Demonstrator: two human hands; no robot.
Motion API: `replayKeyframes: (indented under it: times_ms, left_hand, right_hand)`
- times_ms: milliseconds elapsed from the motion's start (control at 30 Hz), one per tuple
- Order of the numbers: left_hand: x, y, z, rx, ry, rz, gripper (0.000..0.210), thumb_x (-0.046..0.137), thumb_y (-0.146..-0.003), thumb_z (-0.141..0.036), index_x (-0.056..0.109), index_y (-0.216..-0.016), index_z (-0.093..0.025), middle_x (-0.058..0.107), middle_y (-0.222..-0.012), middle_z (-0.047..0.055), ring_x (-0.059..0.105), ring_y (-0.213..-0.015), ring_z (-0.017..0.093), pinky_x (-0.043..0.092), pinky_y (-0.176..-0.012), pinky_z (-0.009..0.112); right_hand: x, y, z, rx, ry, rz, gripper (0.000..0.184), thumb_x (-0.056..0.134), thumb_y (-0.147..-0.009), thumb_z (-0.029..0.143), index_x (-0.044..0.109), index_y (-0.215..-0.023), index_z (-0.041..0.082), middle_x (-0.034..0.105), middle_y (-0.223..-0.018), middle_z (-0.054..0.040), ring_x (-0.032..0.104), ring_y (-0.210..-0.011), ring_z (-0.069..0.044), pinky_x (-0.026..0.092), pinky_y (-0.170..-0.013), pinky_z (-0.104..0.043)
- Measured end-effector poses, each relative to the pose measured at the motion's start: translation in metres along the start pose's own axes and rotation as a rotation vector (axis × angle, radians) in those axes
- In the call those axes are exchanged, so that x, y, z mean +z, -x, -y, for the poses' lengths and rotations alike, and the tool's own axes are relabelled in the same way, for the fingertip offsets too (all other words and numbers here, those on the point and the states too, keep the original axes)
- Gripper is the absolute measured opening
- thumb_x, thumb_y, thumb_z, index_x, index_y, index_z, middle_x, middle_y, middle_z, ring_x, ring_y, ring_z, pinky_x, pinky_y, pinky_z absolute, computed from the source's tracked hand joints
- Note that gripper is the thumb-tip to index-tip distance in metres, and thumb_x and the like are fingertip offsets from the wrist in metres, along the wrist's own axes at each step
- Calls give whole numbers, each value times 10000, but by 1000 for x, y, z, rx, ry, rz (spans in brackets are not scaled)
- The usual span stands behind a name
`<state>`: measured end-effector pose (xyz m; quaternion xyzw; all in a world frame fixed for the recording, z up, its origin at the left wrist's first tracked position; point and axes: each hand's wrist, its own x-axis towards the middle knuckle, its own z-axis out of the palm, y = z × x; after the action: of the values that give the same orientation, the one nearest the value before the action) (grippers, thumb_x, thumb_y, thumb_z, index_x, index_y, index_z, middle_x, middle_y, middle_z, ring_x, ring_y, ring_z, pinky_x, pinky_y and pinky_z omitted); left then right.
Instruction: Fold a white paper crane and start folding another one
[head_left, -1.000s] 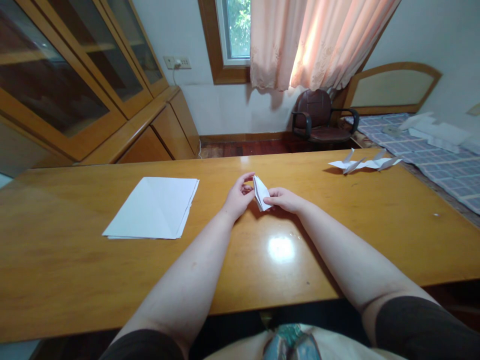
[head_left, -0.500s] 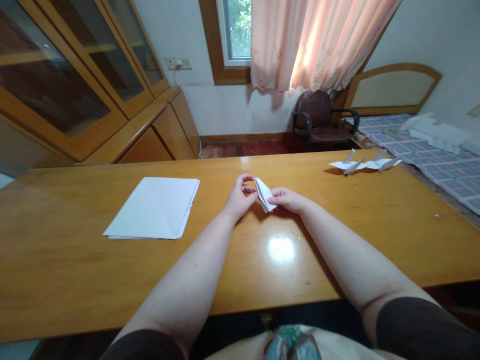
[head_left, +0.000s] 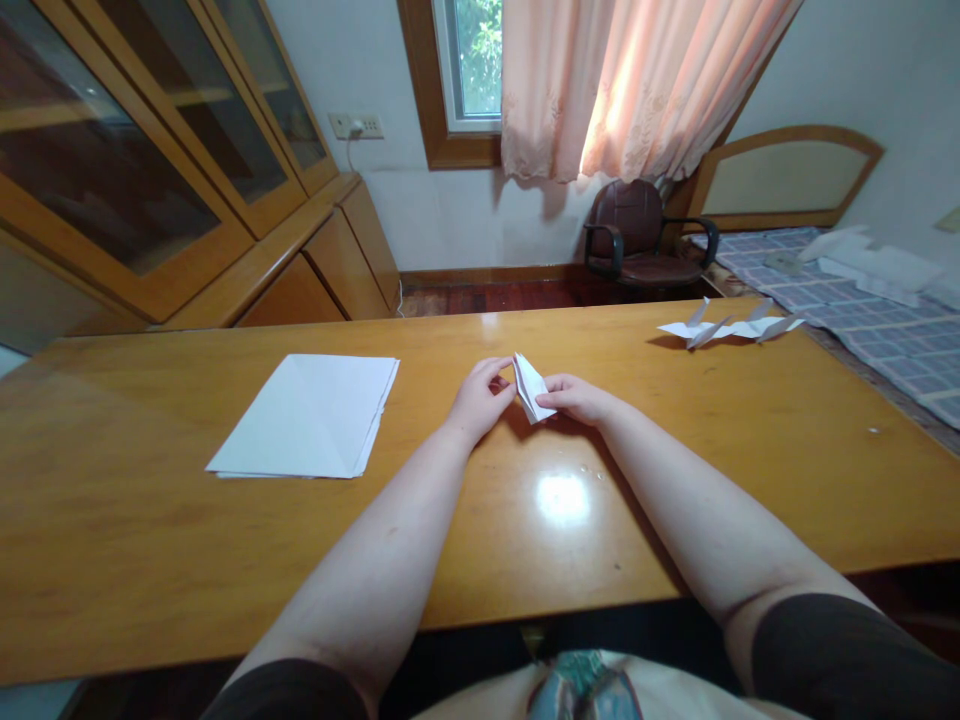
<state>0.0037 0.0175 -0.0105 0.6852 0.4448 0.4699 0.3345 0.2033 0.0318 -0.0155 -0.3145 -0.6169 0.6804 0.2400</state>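
A small white folded paper [head_left: 530, 385] with several layers is held just above the table in front of me. My right hand [head_left: 574, 397] grips its lower right part, thumb on top and the other fingers underneath. At its left edge, my left hand [head_left: 482, 400] has curled fingers, the fingertips touching the paper near its upper tip and the thumb lower down. Open layers show along the left side of the folded paper. To the left lies a stack of white square paper sheets [head_left: 311, 415].
Finished-looking folded paper pieces [head_left: 727, 328] with raised points stand at the far right of the wooden table [head_left: 480, 540]. Beyond the table are a brown armchair [head_left: 634, 235], a bed [head_left: 855, 290] and a glass-fronted cabinet [head_left: 247, 215].
My left fingers have straightened a little and drawn together at the paper's upper left edge. The folded paper has shifted slightly to the right.
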Motion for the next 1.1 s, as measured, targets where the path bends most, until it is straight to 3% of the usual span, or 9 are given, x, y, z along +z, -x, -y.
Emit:
replayKeyframes:
  times_ms: [133,267,400,633,867,1000,1100]
  left_hand:
    - [1,-1,-4,-69,131,-63,382,669,-664,-178,643,-1043,-213,576,-1112,55,567,-746,96,472,-739,251]
    - [3,-3,-5,-181,361,-30,337,694,-626,-191,616,-954,-185,619,-993,36,571,-778,116,463,-734,250]
    - [4,-3,-7,-205,466,-4,236,685,-633,-223,603,-849,-174,628,-871,7,567,-782,122,443,-787,273]
    - [3,-2,-7,-287,500,-4,221,658,-680,-284,595,-862,-175,616,-789,-10,563,-747,115,434,-773,270]
    - [6,-1,-5,-181,447,61,163,675,-651,-216,569,-767,-171,636,-883,10,574,-792,122,440,-793,276]
    - [6,1,-5,-167,353,113,184,663,-685,-225,603,-851,-172,646,-979,49,593,-800,132,469,-757,279]
    - [6,2,-3,-130,292,108,164,659,-702,-230,612,-846,-168,644,-977,58,603,-816,139,479,-764,284]
  right_hand:
    - [2,1,1,29,11,-26,395,705,-641,500,629,-704,118,560,-587,-16,454,-532,-112,315,-496,-235]
    - [3,2,3,25,5,2,369,697,-660,473,627,-712,114,538,-579,1,421,-514,-94,280,-480,-224]
    - [3,2,5,17,25,21,342,686,-677,446,623,-692,111,511,-548,16,383,-489,-80,238,-465,-220]
    - [1,2,1,81,-65,-10,283,715,-619,353,634,-727,105,586,-609,-4,470,-533,-99,307,-518,-224]
    - [9,-3,1,50,-78,-54,304,696,-666,394,616,-788,127,593,-628,-3,481,-517,-97,320,-497,-220]
    - [14,-3,1,43,-19,-88,322,673,-706,432,625,-798,127,521,-537,30,389,-435,-69,244,-436,-213]
    - [14,-4,0,31,-24,-120,333,679,-699,448,633,-795,132,551,-573,18,430,-476,-80,292,-470,-214]
